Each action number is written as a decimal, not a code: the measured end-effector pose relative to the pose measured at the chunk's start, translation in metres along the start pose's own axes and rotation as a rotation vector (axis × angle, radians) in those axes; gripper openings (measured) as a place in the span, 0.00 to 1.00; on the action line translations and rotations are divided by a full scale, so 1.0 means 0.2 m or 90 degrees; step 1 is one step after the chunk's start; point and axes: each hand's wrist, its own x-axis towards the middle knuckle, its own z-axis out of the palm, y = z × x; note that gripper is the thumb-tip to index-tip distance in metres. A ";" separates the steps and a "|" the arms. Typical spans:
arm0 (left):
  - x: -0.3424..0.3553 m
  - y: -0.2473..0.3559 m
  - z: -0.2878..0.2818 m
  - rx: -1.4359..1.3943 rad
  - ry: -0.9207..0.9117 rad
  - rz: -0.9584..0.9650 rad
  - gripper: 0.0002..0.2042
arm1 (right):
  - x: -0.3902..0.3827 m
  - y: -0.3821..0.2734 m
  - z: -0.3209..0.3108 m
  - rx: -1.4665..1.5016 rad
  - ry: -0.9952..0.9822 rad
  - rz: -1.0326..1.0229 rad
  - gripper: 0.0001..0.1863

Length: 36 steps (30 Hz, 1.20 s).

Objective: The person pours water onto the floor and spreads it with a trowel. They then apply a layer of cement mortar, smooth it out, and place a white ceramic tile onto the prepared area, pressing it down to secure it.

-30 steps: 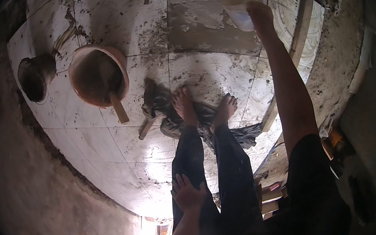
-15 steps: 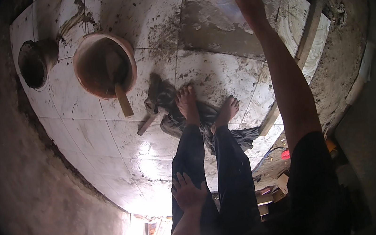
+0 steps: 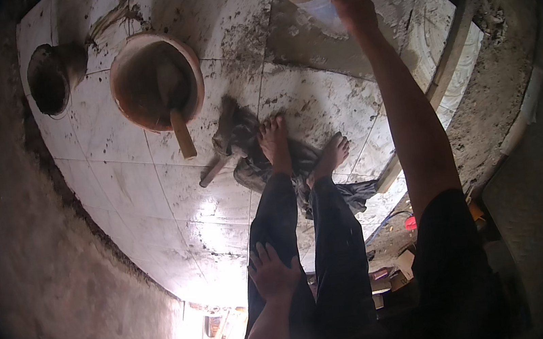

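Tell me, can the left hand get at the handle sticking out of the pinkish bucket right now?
Probably yes, perhaps with a lean: the left hand rests open on the left leg, the handle juts over the near rim of the bucket, and only a low-lying stick is between.

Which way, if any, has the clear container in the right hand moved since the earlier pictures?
Yes: judged against the grey floor patch, the clear container in the right hand has moved left, toward the pinkish tub.
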 end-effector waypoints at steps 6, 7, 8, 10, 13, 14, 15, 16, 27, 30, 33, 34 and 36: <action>0.00 -0.01 0.02 0.011 0.015 0.008 0.39 | -0.13 -0.07 0.01 0.021 0.029 -0.014 0.04; 0.00 -0.01 0.03 0.015 0.015 0.008 0.39 | -0.16 -0.09 0.00 0.021 0.012 -0.005 0.04; 0.01 -0.01 0.03 0.020 0.015 0.007 0.39 | -0.18 -0.11 -0.02 0.021 -0.005 0.004 0.04; 0.00 -0.01 0.02 0.021 0.010 0.007 0.39 | -0.22 -0.15 -0.04 0.050 -0.020 0.024 0.05; 0.00 0.00 0.01 0.026 0.006 0.007 0.39 | -0.30 -0.19 -0.06 0.110 -0.024 0.044 0.06; 0.00 0.00 0.01 0.028 0.005 0.007 0.39 | -0.32 -0.20 -0.07 0.114 -0.031 0.043 0.06; 0.01 0.00 0.02 0.027 0.010 0.011 0.39 | -0.34 -0.20 -0.08 0.117 -0.039 0.043 0.06; 0.01 -0.01 0.03 0.025 0.014 0.013 0.39 | -0.35 -0.21 -0.10 0.113 -0.049 0.049 0.06; 0.01 -0.01 0.04 0.037 0.012 0.025 0.39 | -0.62 0.01 0.01 0.020 -0.010 0.056 0.05; 0.00 -0.01 0.06 0.040 0.011 0.018 0.40 | -0.64 0.04 -0.05 -0.051 -0.040 0.069 0.05; 0.01 -0.01 0.05 0.054 0.014 0.028 0.40 | -0.80 0.25 0.11 0.136 0.054 0.163 0.04; 0.01 0.00 0.04 0.054 0.011 0.024 0.40 | -0.81 0.27 0.08 0.089 0.026 0.167 0.05; 0.00 0.00 0.04 0.056 0.007 0.017 0.39 | -0.80 0.32 0.04 -0.044 -0.050 0.146 0.06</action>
